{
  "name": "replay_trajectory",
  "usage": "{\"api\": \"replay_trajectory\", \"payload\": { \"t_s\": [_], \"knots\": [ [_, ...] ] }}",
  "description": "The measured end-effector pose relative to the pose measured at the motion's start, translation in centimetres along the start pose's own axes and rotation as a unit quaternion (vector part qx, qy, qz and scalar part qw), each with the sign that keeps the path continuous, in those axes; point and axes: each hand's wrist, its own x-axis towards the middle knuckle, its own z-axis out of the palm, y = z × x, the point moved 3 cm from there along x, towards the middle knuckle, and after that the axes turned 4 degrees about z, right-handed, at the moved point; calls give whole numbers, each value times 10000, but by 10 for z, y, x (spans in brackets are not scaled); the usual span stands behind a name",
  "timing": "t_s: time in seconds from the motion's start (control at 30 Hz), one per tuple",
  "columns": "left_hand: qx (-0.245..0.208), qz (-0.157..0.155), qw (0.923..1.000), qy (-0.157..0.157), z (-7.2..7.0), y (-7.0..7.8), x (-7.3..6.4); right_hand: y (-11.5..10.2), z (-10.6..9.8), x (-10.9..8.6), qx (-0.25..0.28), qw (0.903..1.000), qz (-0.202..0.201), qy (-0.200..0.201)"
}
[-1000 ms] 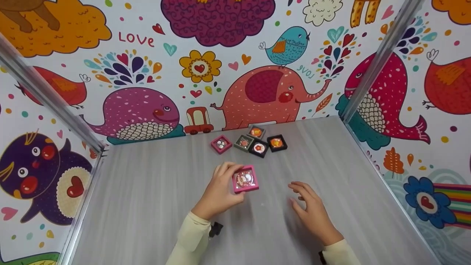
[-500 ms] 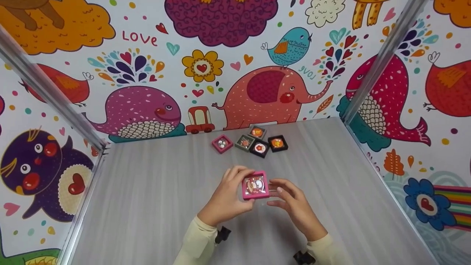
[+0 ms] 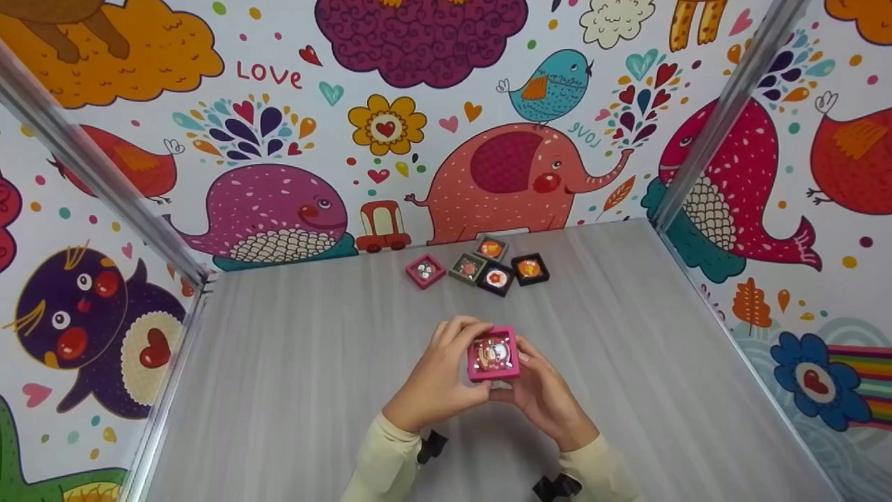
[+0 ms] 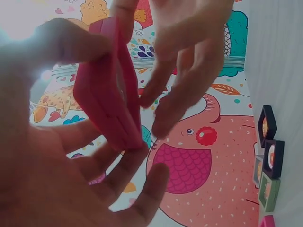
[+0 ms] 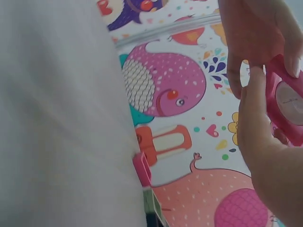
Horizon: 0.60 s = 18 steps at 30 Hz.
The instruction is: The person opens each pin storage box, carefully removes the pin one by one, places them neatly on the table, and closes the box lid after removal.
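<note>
My left hand [image 3: 437,380] holds a small square pink box [image 3: 493,366] above the table, thumb below and fingers over the top edge. Through its clear front shows a round red-and-white picture. In the left wrist view the pink box [image 4: 102,90] is seen edge-on, pinched between thumb and fingertips. My right hand [image 3: 550,397] is at the box's right side, its fingers partly hidden behind it. Loosely bent right fingers [image 4: 173,101] come close to the rim in the left wrist view; whether they touch it I cannot tell.
Near the back wall lie another pink box [image 3: 425,282], a green box [image 3: 465,280], a grey box [image 3: 505,256] and two black ones, including a black box [image 3: 533,279] at the right. Metal-edged walls with cartoon animals enclose the grey table [image 3: 300,376].
My right hand has moved left from apart to the pink box's side. My left hand has brought the box slightly right and down in the head view.
</note>
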Motion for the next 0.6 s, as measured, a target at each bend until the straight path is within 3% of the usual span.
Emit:
{"api": "replay_trajectory", "payload": {
  "t_s": [0.17, 0.4, 0.6],
  "knots": [
    [28, 12, 9999, -144, 3, 1, -1, 4, 1, 2, 635, 9975, -3, -308],
    [325, -19, 9993, -169, 9, 6, 1, 5, 0, 2, 963, 9935, -20, -602],
    [288, 93, 9995, -95, 10, 8, 2, 5, 0, 1, 1146, 9899, -34, -832]
  ]
}}
